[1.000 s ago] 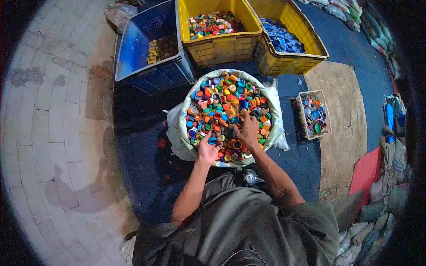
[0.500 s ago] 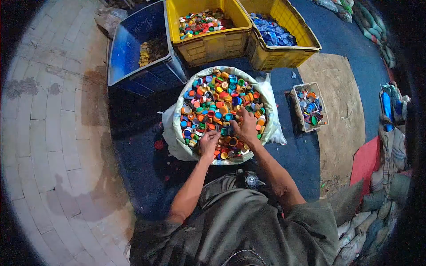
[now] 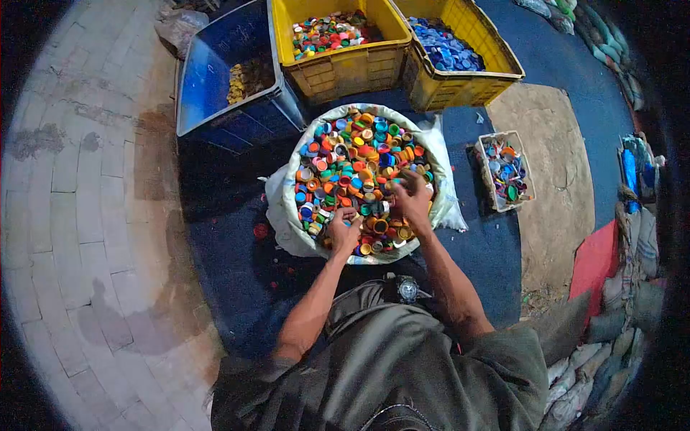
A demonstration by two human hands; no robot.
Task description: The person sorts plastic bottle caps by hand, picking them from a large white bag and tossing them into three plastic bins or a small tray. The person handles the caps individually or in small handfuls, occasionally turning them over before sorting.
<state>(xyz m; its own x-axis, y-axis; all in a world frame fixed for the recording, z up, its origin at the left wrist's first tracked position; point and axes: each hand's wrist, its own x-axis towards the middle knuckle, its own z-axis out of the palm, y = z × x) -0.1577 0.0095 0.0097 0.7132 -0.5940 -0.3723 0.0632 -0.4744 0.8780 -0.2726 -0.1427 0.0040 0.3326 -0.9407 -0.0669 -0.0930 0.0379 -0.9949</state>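
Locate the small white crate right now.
In the head view, the small white crate stands right of the sack of caps, at the left edge of the brown mat, lower in frame than the right-hand yellow bin.

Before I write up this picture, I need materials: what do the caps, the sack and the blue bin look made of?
Caps: probably hard plastic, mostly smooth; bright solid colours and moulded round rims suggest it.
Sack: perhaps woven plastic, pale; it folds softly at the mouth, but any weave is too fine to see.
Blue bin: likely rigid plastic; straight walls, thick rim.
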